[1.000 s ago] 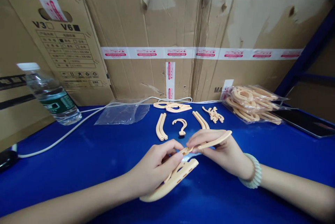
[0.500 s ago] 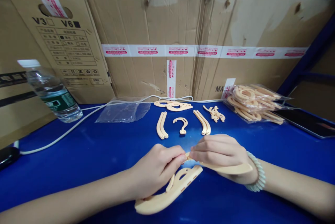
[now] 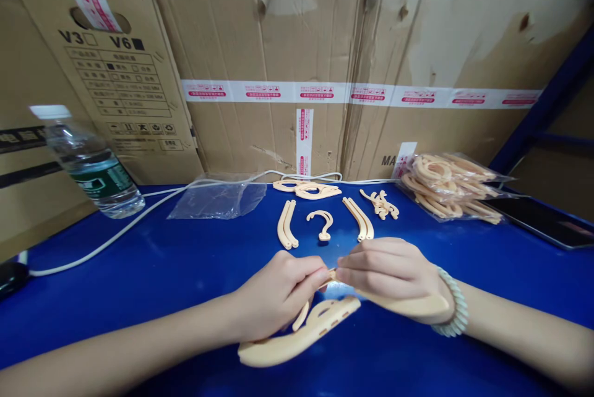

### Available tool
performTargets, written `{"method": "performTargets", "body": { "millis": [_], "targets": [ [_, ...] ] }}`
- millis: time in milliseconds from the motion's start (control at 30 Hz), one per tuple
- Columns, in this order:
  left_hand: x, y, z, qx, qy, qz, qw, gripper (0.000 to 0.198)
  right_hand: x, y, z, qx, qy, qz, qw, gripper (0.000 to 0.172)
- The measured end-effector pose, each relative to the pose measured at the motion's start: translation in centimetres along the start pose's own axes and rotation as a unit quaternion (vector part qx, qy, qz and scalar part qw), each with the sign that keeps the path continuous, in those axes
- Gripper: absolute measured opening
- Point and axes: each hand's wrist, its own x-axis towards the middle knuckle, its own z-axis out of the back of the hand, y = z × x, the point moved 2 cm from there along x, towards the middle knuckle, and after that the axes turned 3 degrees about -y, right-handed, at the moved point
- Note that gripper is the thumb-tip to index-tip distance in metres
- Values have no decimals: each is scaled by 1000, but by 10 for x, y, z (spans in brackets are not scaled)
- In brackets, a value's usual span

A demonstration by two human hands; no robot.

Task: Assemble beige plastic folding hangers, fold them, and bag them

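My left hand [image 3: 281, 295] is closed, thumb and fingertips pinching a hanger part near the middle. Below it a cream plastic hanger arm [image 3: 297, 341] with slots along its edge slants over the blue table, apparently attached to the pinched piece; the joint is hidden behind my fingers. Another curved hanger arm [image 3: 408, 305] runs under my right hand [image 3: 390, 270] towards the wrist, with the fingers wrapped round it. The two hands' fingertips almost meet at a small cream end [image 3: 332, 274]. Just beyond stands a hanger hook [image 3: 323, 224], between two pairs of curved strips [image 3: 288, 224] [image 3: 358, 219].
Oval hanger pieces [image 3: 307, 188] and a pile of small hooks [image 3: 380, 204] lie farther back. Bagged parts [image 3: 450, 187] and a black phone [image 3: 547, 219] are at right. A clear plastic bag [image 3: 216, 199], white cable [image 3: 102, 253] and water bottle [image 3: 95, 168] are at left. Cardboard boxes [image 3: 269, 137] wall the back.
The lower hanger arm has tilted slightly, its left end rising a little. My right wrist has shifted slightly. Both hands keep their grip, fingertips close together.
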Motion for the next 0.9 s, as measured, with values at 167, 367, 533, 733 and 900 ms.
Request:
{"method": "performTargets", "body": {
  "millis": [167,367,533,733,900],
  "targets": [
    [0,3,-3,-116,15,61,991,39,1,-10,6,82,-17,-97,992,23],
    [7,17,-6,-414,40,145,898,48,-32,-87,25,37,-42,-404,913,17],
    [9,21,0,-471,-10,157,868,37,-74,-136,40,13,160,-561,812,14],
    [11,19,7,-499,-68,206,839,20,-92,-143,28,54,245,-592,766,38],
    [13,22,8,-510,-75,198,834,16,-94,-145,18,20,245,-585,773,35]
  ]
}}
